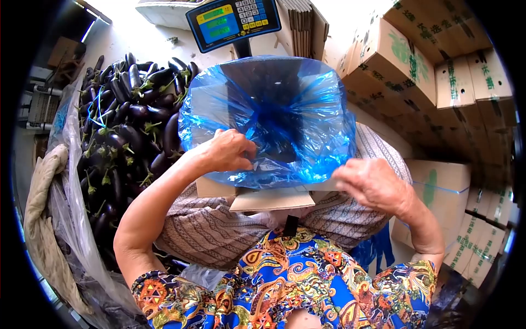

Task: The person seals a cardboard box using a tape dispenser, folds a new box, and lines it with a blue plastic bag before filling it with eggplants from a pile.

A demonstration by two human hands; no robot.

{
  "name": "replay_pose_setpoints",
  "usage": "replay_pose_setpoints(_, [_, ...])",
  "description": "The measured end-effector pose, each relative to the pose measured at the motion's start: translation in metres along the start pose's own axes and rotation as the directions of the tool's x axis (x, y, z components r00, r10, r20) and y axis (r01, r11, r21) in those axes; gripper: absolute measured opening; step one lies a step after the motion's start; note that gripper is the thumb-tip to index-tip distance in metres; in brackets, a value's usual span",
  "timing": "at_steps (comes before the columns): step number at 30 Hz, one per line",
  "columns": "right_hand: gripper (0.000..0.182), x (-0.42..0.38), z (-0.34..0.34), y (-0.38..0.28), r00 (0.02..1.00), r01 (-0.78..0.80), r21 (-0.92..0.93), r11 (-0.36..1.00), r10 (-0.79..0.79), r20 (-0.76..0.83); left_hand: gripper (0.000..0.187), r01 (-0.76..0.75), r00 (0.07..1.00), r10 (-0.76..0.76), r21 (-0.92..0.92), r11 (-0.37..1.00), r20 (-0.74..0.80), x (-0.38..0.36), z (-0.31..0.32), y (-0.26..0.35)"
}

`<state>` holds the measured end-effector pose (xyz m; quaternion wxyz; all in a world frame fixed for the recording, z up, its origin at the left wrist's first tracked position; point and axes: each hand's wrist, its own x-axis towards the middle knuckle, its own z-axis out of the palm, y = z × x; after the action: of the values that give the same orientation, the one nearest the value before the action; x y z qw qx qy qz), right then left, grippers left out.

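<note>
Lining: both hands worked a blue plastic bag (268, 118) into a cardboard box (271, 198) at the centre of the view, below the scale display (233, 21) at 12 o'clock.
Left grip: the left hand (227, 151) was closed, pinching the bag's near edge at about 9 o'clock of the box.
Right grip: the right hand (370, 183) was curled over the rim at 4 o'clock; whether it pinched the film, I could not tell.
Handling: the bag looked very light, limp and slippery, likely to tear if tugged hard; best taken at the rim, folded over the box edge.
Look: translucent blue, crinkled, shiny, billowed open with a dark hollow in the middle.
Around: a heap of eggplants (129, 118) lay at 9 o'clock; stacked cartons (433, 71) stood at 2 o'clock.
</note>
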<state>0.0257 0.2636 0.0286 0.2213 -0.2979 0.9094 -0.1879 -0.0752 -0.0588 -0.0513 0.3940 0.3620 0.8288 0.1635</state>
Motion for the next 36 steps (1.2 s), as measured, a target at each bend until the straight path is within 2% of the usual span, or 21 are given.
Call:
replay_pose_setpoints(1, [0.011, 0.001, -0.003, -0.002, 0.995, -0.074, -0.011, 0.997, 0.073, -0.067, 0.027, -0.067, 0.993, 0.065, -0.022, 0.998, -0.095, -0.006, 0.004, 0.001])
replay_pose_setpoints(2, [0.012, 0.006, -0.004, -0.004, 0.98, -0.147, -0.017, 0.989, 0.143, -0.135, 0.023, -0.067, 0.995, 0.059, -0.091, 0.994, -0.086, -0.009, 0.003, 0.005])
replay_pose_setpoints(4, [0.013, 0.026, 0.009, 0.004, 0.932, 0.049, -0.063, 0.997, -0.069, -0.357, 0.015, -0.063, 0.997, 0.049, -0.223, 0.973, -0.066, -0.018, -0.006, 0.017])
replay_pose_setpoints(5, [0.013, 0.035, 0.018, 0.01, 0.872, 0.138, -0.104, 0.985, -0.171, -0.459, 0.014, -0.119, 0.987, 0.09, -0.233, 0.965, -0.131, -0.023, -0.01, 0.023])
replay_pose_setpoints(7, [0.015, 0.051, 0.041, 0.025, 0.926, 0.128, -0.128, 0.983, -0.165, -0.339, 0.015, -0.233, 0.95, 0.168, -0.241, 0.942, -0.263, -0.035, -0.015, 0.036])
replay_pose_setpoints(9, [0.014, 0.057, 0.05, 0.036, 0.975, 0.095, -0.145, 0.985, -0.122, -0.185, 0.015, -0.224, 0.933, 0.137, -0.24, 0.945, -0.332, -0.051, -0.02, 0.047])
replay_pose_setpoints(12, [0.009, 0.057, 0.048, 0.045, 0.996, 0.017, -0.201, 0.979, -0.035, -0.086, 0.024, -0.174, 0.917, 0.078, -0.216, 0.961, -0.392, -0.077, -0.014, 0.051])
replay_pose_setpoints(13, [0.005, 0.054, 0.036, 0.034, 0.956, 0.001, -0.216, 0.976, -0.065, -0.286, 0.026, -0.15, 0.912, 0.05, -0.218, 0.964, -0.407, -0.084, -0.01, 0.053])
replay_pose_setpoints(14, [0.003, 0.049, 0.023, 0.03, 0.907, 0.001, -0.289, 0.957, -0.122, -0.403, 0.029, -0.128, 0.906, 0.025, -0.218, 0.967, -0.422, -0.09, -0.006, 0.056])
replay_pose_setpoints(15, [0.003, 0.045, 0.014, 0.022, 0.845, 0.01, -0.185, 0.983, -0.107, -0.524, 0.035, -0.163, 0.885, 0.067, -0.171, 0.972, -0.461, -0.095, 0.001, 0.054])
replay_pose_setpoints(16, [0.004, 0.038, 0.007, 0.012, 0.77, 0.034, -0.08, 0.996, -0.077, -0.633, 0.034, -0.093, 0.909, 0.049, -0.086, 0.992, -0.413, -0.101, 0.006, 0.052])
replay_pose_setpoints(18, [0.008, 0.019, -0.005, -0.006, 0.786, 0.034, -0.066, 0.997, -0.067, -0.614, 0.031, 0.036, 0.946, -0.004, 0.094, 0.995, -0.323, -0.113, 0.016, 0.05])
replay_pose_setpoints(19, [0.012, 0.01, -0.004, -0.012, 0.767, 0.06, -0.118, 0.991, -0.121, -0.63, 0.027, 0.07, 0.959, -0.03, 0.13, 0.989, -0.282, -0.117, 0.022, 0.048])
replay_pose_setpoints(24, [0.01, -0.043, 0.028, -0.033, 0.882, 0.226, -0.223, 0.948, -0.296, -0.366, 0.026, 0.085, 0.974, -0.036, 0.215, 0.973, -0.225, -0.143, 0.04, 0.059])
replay_pose_setpoints(26, [0.007, -0.057, 0.053, -0.035, 0.939, 0.21, -0.207, 0.955, -0.257, -0.231, 0.026, 0.073, 0.972, -0.008, 0.27, 0.96, -0.233, -0.149, 0.063, 0.053])
replay_pose_setpoints(27, [0.007, -0.061, 0.068, -0.031, 0.955, 0.186, -0.212, 0.959, -0.227, -0.192, 0.031, 0.125, 0.987, -0.082, 0.35, 0.928, -0.135, -0.146, 0.07, 0.053])
replay_pose_setpoints(30, [0.007, -0.054, 0.121, -0.003, 0.99, 0.125, -0.251, 0.96, -0.137, -0.029, 0.037, 0.048, 0.999, -0.044, 0.299, 0.953, -0.02, -0.135, 0.108, 0.032])
replay_pose_setpoints(31, [0.008, -0.05, 0.14, 0.009, 0.994, 0.108, -0.271, 0.957, -0.104, 0.031, 0.044, 0.056, 0.992, -0.08, 0.223, 0.973, 0.101, -0.131, 0.108, 0.03])
replay_pose_setpoints(34, [0.017, -0.044, 0.196, 0.048, 0.972, 0.221, -0.328, 0.919, -0.235, 0.0, 0.049, 0.202, 0.963, -0.238, 0.249, 0.947, 0.123, -0.121, 0.112, 0.026])
replay_pose_setpoints(35, [0.018, -0.04, 0.208, 0.057, 0.988, 0.153, -0.301, 0.941, -0.137, 0.074, 0.048, 0.164, 0.986, -0.166, 0.222, 0.961, -0.008, -0.128, 0.108, 0.027])
replay_pose_setpoints(36, [0.019, -0.037, 0.217, 0.065, 0.988, 0.076, -0.275, 0.958, -0.035, 0.152, 0.047, 0.14, 0.989, -0.132, 0.139, 0.98, -0.066, -0.135, 0.101, 0.028])
